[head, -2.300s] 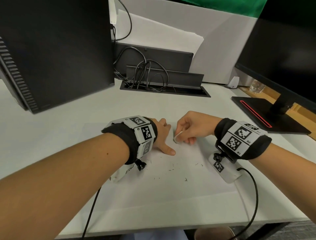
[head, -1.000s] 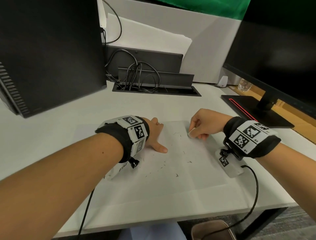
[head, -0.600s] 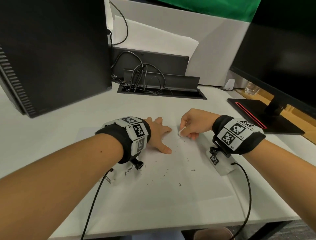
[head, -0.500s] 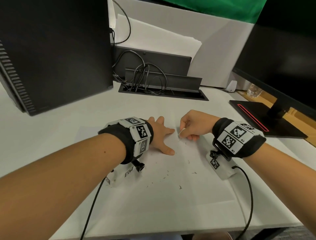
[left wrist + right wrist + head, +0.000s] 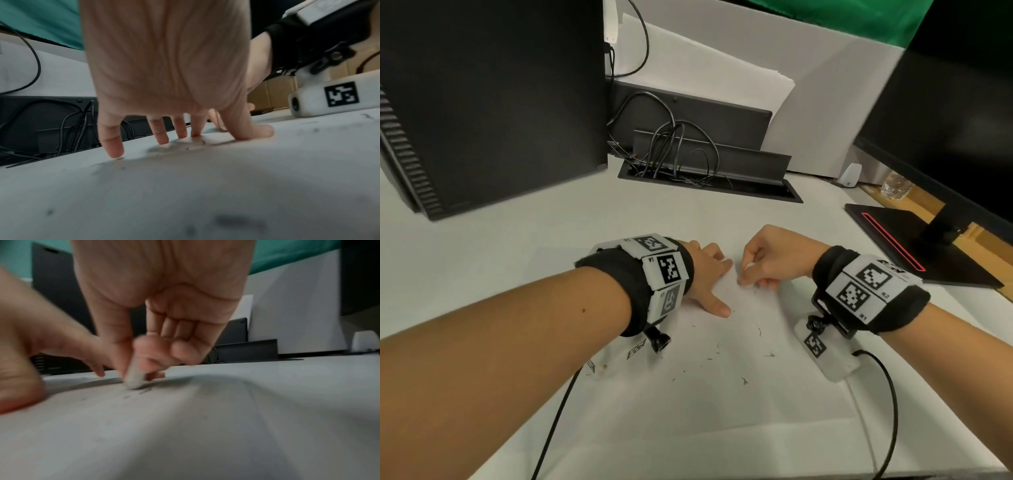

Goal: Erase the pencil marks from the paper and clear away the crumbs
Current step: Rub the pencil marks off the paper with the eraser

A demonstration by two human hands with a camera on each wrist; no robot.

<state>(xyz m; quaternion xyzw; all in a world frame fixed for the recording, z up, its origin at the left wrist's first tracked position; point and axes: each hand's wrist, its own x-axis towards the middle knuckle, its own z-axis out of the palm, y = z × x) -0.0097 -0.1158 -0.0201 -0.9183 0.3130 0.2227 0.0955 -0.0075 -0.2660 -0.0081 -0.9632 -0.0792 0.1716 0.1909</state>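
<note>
Head view: the right hand (image 5: pixel 774 262), which a second ago rubbed further right, now works the white eraser (image 5: pixel 747 269) close to the left hand (image 5: pixel 705 277), which stays flat on the paper (image 5: pixel 722 394). Crumbs (image 5: pixel 744 380) remain scattered, so clearing is outstanding. Wristband tags show patterns; "R1" reads on the right.

Left wrist view: fingers (image 5: pixel 112 146) spread straight, pressing the sheet to the bench.

Right wrist view: thumb and fingers pinch the eraser (image 5: pixel 134 379), its tip on the paper; blurred.
</note>
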